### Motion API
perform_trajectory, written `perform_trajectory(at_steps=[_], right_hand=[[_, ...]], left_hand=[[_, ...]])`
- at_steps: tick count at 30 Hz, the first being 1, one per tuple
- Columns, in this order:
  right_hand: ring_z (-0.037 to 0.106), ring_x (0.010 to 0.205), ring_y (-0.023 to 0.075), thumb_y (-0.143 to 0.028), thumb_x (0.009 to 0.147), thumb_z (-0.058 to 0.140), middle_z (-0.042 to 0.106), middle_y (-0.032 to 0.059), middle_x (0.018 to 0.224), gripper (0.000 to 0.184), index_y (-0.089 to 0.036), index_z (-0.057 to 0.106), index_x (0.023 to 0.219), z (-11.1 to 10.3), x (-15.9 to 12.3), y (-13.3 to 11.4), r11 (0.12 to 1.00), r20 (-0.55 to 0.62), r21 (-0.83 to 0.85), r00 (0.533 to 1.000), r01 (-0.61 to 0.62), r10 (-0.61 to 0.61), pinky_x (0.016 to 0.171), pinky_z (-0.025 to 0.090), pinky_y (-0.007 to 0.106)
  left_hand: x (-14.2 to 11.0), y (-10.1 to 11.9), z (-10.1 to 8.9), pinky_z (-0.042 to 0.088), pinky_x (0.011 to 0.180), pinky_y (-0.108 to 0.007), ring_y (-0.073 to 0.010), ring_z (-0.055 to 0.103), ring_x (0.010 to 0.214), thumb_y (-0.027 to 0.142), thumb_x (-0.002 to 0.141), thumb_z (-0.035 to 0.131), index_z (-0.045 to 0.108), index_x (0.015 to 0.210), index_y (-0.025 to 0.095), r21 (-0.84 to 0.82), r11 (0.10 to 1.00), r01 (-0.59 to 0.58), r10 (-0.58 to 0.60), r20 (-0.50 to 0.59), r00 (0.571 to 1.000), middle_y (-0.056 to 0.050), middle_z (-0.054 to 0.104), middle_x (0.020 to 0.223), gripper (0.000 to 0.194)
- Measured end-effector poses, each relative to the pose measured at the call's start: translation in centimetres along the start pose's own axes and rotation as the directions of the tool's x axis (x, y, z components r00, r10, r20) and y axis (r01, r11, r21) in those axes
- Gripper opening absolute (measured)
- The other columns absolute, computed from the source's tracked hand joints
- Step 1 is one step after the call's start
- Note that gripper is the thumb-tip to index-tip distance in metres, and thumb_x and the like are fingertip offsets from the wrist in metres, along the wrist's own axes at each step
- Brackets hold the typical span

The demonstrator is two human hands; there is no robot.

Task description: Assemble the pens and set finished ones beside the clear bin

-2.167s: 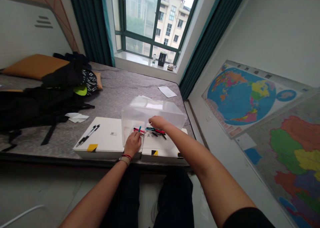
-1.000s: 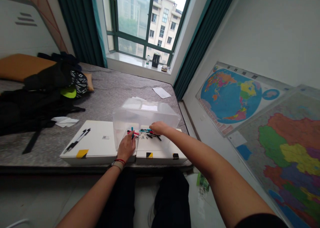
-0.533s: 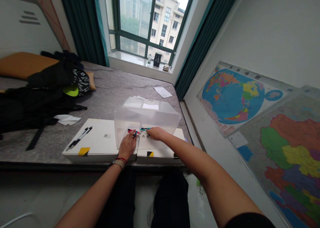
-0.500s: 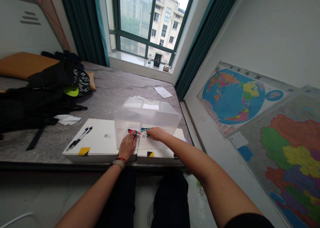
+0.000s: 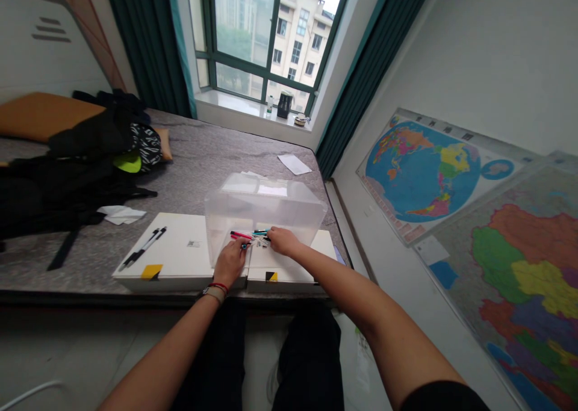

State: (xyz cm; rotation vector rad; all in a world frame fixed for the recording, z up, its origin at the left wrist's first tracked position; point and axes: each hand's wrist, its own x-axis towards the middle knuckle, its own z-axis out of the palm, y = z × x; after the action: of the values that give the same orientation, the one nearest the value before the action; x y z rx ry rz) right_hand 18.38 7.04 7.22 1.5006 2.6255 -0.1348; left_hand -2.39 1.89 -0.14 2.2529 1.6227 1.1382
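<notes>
A clear plastic bin (image 5: 266, 205) lies on its side with its open mouth facing me. Several pens lie in a loose cluster at its mouth, among them a red pen (image 5: 241, 234) and a teal pen (image 5: 261, 231). My left hand (image 5: 230, 260) is closed around a dark pen (image 5: 244, 246), its round end showing at the fingertips. From the right, my right hand (image 5: 280, 241) reaches in with its fingers pinched at the ends of the pens; the exact grip is partly hidden.
Two flat white boxes lie under the bin: a left box (image 5: 180, 248) with two black-and-white pens (image 5: 144, 247) on it, and a right box (image 5: 289, 272). A black bag (image 5: 67, 176) and crumpled paper (image 5: 121, 214) lie left; a white sheet (image 5: 294, 164) lies behind.
My left fingers have shifted slightly, and more of the red pen shows above them. My right hand has moved a little up and stays at the pens.
</notes>
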Motion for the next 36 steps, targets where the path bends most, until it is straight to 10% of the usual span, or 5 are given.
perform_trajectory(at_steps=[7,18,36], right_hand=[[0.062,0.087,0.0196,-0.016,0.082,0.058,0.064,0.0094,0.1,0.02,-0.017,0.07,0.098,0.7,0.1,1.0,0.966,-0.13,0.256,0.989,-0.036,0.072,0.076,0.046,0.027],[0.066,0.083,0.0147,-0.016,0.079,0.069,0.072,0.0016,0.091,0.017,-0.02,0.072,0.094,3.0,0.2,-1.6,0.653,-0.22,0.753,0.906,-0.076,0.36,0.081,0.049,0.025],[0.067,0.09,0.0144,-0.016,0.083,0.062,0.071,0.0042,0.099,0.016,-0.018,0.066,0.099,3.7,-2.1,-5.2,0.487,-0.285,0.873,0.835,0.024,0.471,0.081,0.055,0.025]], left_hand=[[0.2,0.2,-0.2,0.049,0.087,-0.04,-0.0254,0.061,0.094,0.02,0.092,0.044,0.056,0.11,0.018,0.011,1.0,-0.018,0.019,-0.052,0.998,-0.011,0.064,0.097,0.021],[0.1,0.0,-0.3,0.05,0.086,-0.039,-0.0256,0.061,0.092,0.008,0.08,0.042,0.056,0.107,0.017,-0.003,1.0,0.017,-0.017,-0.013,1.0,-0.011,0.063,0.095,0.032],[0.1,-0.3,0.0,0.05,0.09,-0.036,-0.0244,0.064,0.1,0.026,0.093,0.043,0.06,0.118,0.021,0.038,0.995,-0.088,0.084,0.108,0.991,-0.01,0.069,0.11,0.031]])
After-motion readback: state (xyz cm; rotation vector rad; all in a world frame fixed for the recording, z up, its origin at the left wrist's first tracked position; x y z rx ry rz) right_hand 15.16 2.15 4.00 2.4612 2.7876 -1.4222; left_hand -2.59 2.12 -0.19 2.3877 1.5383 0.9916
